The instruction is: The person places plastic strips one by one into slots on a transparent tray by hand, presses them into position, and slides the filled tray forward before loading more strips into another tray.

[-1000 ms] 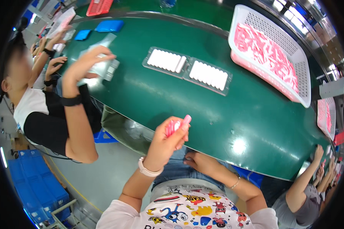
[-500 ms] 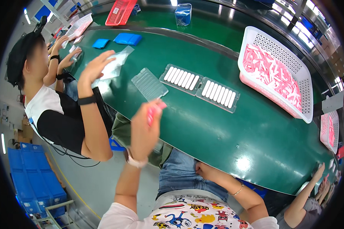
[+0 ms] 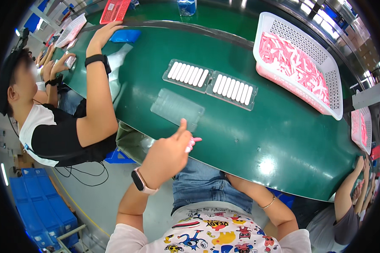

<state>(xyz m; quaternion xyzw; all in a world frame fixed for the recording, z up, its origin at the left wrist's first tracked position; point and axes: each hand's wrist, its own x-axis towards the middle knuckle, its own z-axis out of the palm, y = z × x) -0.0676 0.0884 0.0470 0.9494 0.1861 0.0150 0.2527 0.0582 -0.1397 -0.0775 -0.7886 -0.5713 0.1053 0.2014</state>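
Left hand (image 3: 169,154): lower centre of frame, raised over near edge of the worktop (image 3: 283,143); fingers curled round a small pink piece (image 3: 193,141), index finger stuck out toward upper right.
Right hand: not in view; forearm runs down under the worktop edge at lower centre-right, so can't tell if it's released or grasping.
Pink piece: at the left fingertips, tip poking right; long axis approx. left-right in frame.
Empty clear tray (image 3: 177,108): flat on the belt, just above the left hand in frame, nearest thing to it; long axis slants upper left to lower right.
Filled trays (image 3: 210,83): two side by side, white sticks in rows, above the clear tray toward frame centre, close but apart from it.
Nearer hand: left, by far.
White basket (image 3: 297,63): upper right, full of pink pieces, well apart from the left hand, across the belt.
Edges: worktop's near edge curves right under the left hand; clear tray sits near that edge.
Open room: bare green belt right of the clear tray, lower centre-right.
Co-worker (image 3: 63,130): left of frame, arm stretched up-frame over the belt to a blue item (image 3: 124,36); apart from the clear tray.
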